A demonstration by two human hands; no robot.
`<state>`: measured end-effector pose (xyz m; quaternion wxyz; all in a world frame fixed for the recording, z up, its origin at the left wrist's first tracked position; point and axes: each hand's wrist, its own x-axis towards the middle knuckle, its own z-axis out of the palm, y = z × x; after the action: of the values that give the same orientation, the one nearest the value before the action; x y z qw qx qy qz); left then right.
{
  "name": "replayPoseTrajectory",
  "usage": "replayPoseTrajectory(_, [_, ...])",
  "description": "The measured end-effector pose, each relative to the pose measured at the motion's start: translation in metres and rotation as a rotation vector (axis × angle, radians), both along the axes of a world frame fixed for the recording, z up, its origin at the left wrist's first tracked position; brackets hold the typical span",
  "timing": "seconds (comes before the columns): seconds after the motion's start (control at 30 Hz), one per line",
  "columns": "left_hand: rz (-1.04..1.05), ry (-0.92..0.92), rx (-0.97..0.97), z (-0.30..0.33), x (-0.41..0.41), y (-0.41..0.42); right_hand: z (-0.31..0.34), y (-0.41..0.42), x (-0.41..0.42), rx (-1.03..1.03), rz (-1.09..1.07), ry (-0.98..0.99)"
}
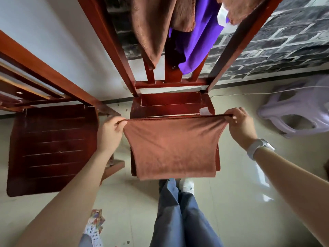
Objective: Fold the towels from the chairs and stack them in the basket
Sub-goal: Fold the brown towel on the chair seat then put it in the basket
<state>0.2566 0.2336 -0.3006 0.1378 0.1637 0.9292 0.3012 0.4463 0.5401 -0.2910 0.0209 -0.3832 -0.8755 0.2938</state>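
A brown towel [173, 148], folded over once, hangs stretched between my two hands in front of the middle chair's seat [170, 104]. My left hand [111, 134] pinches its top left corner. My right hand [239, 124] pinches the top right corner. The fold edge runs taut between them. Over the chair's backrest hang another brown towel [151, 29], a purple towel [199, 38] and a third brown towel [238, 9] at the top right. A pale lilac basket [300, 111] stands on the floor to the right.
A second dark red wooden chair [51, 145] stands to the left, close to my left arm. A white cord [267, 92] runs along the tiled floor toward the basket. My legs and shoes are below the towel. A dark brick-pattern wall is behind.
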Motion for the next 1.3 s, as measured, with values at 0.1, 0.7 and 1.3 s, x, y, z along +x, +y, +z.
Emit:
replayPoseTrajectory(0.1, [-0.019, 0.042, 0.023, -0.020, -0.029, 0.015, -0.018, 0.015, -0.021, 0.070, -0.013, 0.021])
replayPoseTrajectory(0.7, [-0.376, 0.332, -0.131, -0.061, -0.042, 0.006, -0.071, 0.016, -0.008, 0.245, 0.173, 0.064])
replayPoseTrajectory(1.3, [-0.618, 0.345, -0.324, -0.131, 0.072, -0.075, -0.142, -0.043, 0.113, 0.266, 0.551, -0.115])
